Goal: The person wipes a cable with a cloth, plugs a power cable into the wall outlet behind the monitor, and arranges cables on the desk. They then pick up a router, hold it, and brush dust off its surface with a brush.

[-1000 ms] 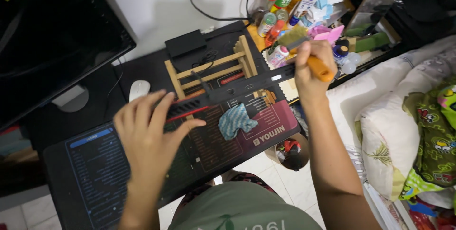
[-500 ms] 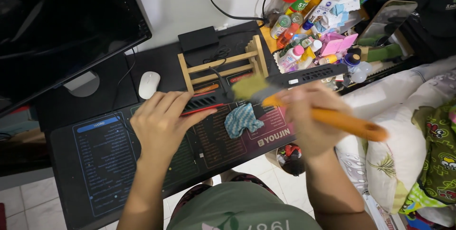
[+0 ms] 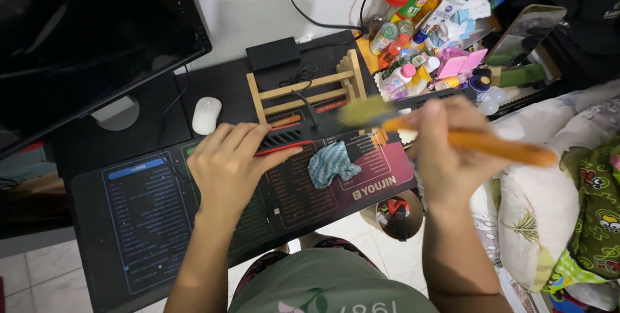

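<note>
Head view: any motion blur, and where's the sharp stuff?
Head view: right hand and orange-handled brush smear with motion blur; left hand on the black device is fairly sharp, as are the white mouse and blue cloth.

One brush (image 3: 452,135), one cloth (image 3: 332,163), one mouse (image 3: 206,114), one wooden rack (image 3: 309,91).

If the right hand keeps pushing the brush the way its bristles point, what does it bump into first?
The right hand aims the brush leftward. Its bristles look to be already at the long black device, so that comes first, then probably the wooden rack. Depth is hard to judge.
</note>
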